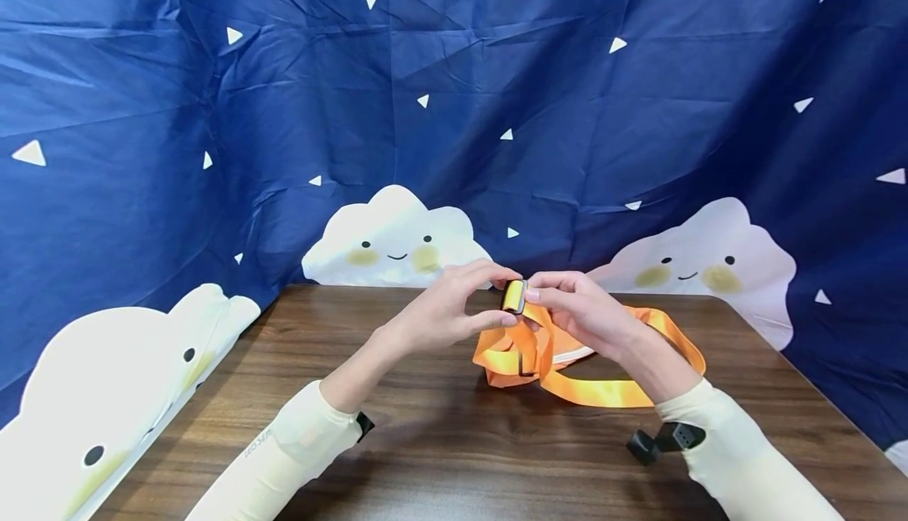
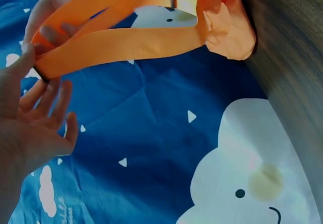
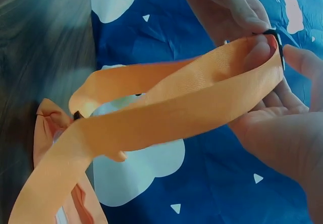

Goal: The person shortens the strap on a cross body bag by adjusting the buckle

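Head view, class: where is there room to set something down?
Bare table shows between the left sleeve and left edge, from that sleeve to the right sleeve in front of the orange bag, and along the right edge beyond the orange strap. Crowded: right of centre, where bag and strap lie, with left hand and right hand at the black buckle.

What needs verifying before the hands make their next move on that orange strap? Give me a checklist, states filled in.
1. Left hand steadying the buckle: ok, fingers hold it from the left.
2. Right hand at the buckle: ok, thumb and fingers pinch at its right edge.
3. Strap threaded through the buckle: ok, it loops through.
4. Strap slack taken up: not ok, it hangs in loose loops.
5. Bag resting on the table: ok.
6. Zipper fully closed: cannot tell, partly hidden.
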Demonstrator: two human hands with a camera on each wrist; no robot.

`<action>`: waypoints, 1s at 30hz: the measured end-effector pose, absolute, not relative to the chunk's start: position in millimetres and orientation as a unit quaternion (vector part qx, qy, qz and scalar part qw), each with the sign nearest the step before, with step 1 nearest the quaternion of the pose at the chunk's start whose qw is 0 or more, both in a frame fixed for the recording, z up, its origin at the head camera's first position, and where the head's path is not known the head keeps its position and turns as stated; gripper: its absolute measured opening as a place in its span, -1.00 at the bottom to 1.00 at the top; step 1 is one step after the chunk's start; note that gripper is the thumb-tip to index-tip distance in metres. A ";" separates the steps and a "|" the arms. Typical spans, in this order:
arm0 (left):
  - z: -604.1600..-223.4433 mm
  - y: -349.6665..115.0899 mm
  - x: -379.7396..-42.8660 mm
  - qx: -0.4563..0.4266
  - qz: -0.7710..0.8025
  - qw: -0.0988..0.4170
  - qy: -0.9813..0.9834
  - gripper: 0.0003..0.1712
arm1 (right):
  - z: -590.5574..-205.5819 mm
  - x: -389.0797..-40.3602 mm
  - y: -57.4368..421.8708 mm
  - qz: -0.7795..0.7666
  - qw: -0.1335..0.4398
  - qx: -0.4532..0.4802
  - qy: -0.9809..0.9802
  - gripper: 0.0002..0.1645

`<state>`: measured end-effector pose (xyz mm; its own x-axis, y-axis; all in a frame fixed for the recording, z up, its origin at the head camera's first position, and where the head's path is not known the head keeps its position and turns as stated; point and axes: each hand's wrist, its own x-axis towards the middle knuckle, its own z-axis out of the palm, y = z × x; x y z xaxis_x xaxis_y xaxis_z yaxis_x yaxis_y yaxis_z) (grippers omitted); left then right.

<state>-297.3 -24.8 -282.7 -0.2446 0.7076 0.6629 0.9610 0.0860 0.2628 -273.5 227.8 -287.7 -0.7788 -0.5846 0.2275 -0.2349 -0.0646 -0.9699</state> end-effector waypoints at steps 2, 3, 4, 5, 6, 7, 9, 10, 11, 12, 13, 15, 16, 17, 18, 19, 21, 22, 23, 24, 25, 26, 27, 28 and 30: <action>-281.4 -26.5 -297.7 -0.579 -0.336 0.186 -0.719 -0.44 | -288.0 -275.0 231.2 -0.660 0.139 -0.310 0.670 -0.76; -280.8 -27.4 -298.0 -0.575 -0.335 0.187 -0.722 -0.44 | -288.0 -275.5 233.0 -0.660 0.140 -0.310 0.670 -0.75; -280.1 -28.3 -298.3 -0.572 -0.334 0.187 -0.725 -0.43 | -287.9 -275.9 234.7 -0.659 0.140 -0.309 0.671 -0.74; -279.4 -29.1 -298.5 -0.570 -0.334 0.188 -0.727 -0.41 | -287.7 -276.2 236.2 -0.658 0.139 -0.307 0.674 -0.74; -279.1 -29.8 -299.2 -0.567 -0.334 0.187 -0.729 -0.40 | -287.5 -276.4 237.4 -0.656 0.137 -0.304 0.677 -0.73; -278.9 -30.1 -299.8 -0.567 -0.333 0.188 -0.729 -0.39 | -287.4 -276.5 238.3 -0.654 0.135 -0.302 0.681 -0.72; -278.9 -30.7 -300.8 -0.568 -0.332 0.189 -0.729 -0.39 | -287.0 -276.6 238.9 -0.648 0.131 -0.298 0.688 -0.70; -279.1 -30.8 -301.3 -0.569 -0.331 0.190 -0.728 -0.40 | -286.8 -276.4 238.5 -0.646 0.130 -0.297 0.692 -0.69; -279.3 -30.7 -301.7 -0.571 -0.330 0.190 -0.727 -0.41 | -286.7 -276.3 238.1 -0.642 0.129 -0.294 0.696 -0.68; -279.6 -30.5 -301.9 -0.571 -0.329 0.190 -0.728 -0.42 | -286.6 -276.1 237.4 -0.639 0.127 -0.293 0.700 -0.67; -279.8 -30.4 -301.7 -0.570 -0.329 0.189 -0.729 -0.43 | -286.3 -275.8 236.7 -0.635 0.126 -0.292 0.704 -0.67; -280.7 -30.3 -301.2 -0.565 -0.329 0.184 -0.734 -0.44 | -286.2 -275.7 235.0 -0.630 0.123 -0.292 0.709 -0.68; -281.1 -30.2 -300.8 -0.562 -0.329 0.180 -0.737 -0.44 | -286.2 -275.8 234.2 -0.626 0.121 -0.293 0.712 -0.68; -281.5 -29.9 -300.4 -0.559 -0.329 0.175 -0.740 -0.45 | -286.4 -276.1 233.7 -0.623 0.120 -0.295 0.715 -0.69; -282.0 -29.5 -300.1 -0.557 -0.329 0.171 -0.743 -0.45 | -286.6 -276.6 233.3 -0.620 0.119 -0.298 0.716 -0.71; -282.5 -29.2 -299.9 -0.556 -0.329 0.167 -0.745 -0.46 | -287.0 -277.0 232.7 -0.617 0.119 -0.299 0.718 -0.71; -283.3 -28.3 -299.8 -0.555 -0.327 0.159 -0.748 -0.47 | -288.0 -278.2 232.0 -0.611 0.119 -0.302 0.722 -0.72; -283.4 -27.8 -299.7 -0.555 -0.324 0.158 -0.749 -0.48 | -288.4 -278.6 231.6 -0.608 0.118 -0.302 0.724 -0.72; -283.5 -27.3 -299.7 -0.555 -0.323 0.156 -0.751 -0.48 | -289.1 -279.2 231.5 -0.606 0.118 -0.302 0.726 -0.72; -283.8 -27.0 -299.8 -0.555 -0.321 0.154 -0.752 -0.48 | -289.6 -279.6 231.3 -0.604 0.118 -0.301 0.728 -0.72; -283.8 -26.9 -299.7 -0.554 -0.321 0.152 -0.753 -0.48 | -290.0 -279.7 231.0 -0.603 0.117 -0.300 0.730 -0.72; -283.7 -26.9 -299.6 -0.553 -0.320 0.150 -0.754 -0.48 | -290.3 -280.0 231.0 -0.601 0.116 -0.300 0.732 -0.72; -283.7 -27.1 -299.5 -0.552 -0.321 0.148 -0.755 -0.48 | -290.6 -280.1 230.9 -0.599 0.115 -0.300 0.733 -0.71; -283.5 -27.3 -299.3 -0.551 -0.323 0.146 -0.755 -0.47 | -290.9 -280.1 231.0 -0.600 0.116 -0.298 0.734 -0.71; -283.6 -28.1 -299.3 -0.547 -0.331 0.139 -0.756 -0.47 | -291.1 -280.2 231.6 -0.599 0.115 -0.294 0.736 -0.70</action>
<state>-299.3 -28.1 -283.6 -0.3624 0.7354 0.5726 0.9195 0.1816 0.3486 -280.2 231.6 -291.1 -0.8008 -0.5705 0.1827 -0.2943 0.1090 -0.9495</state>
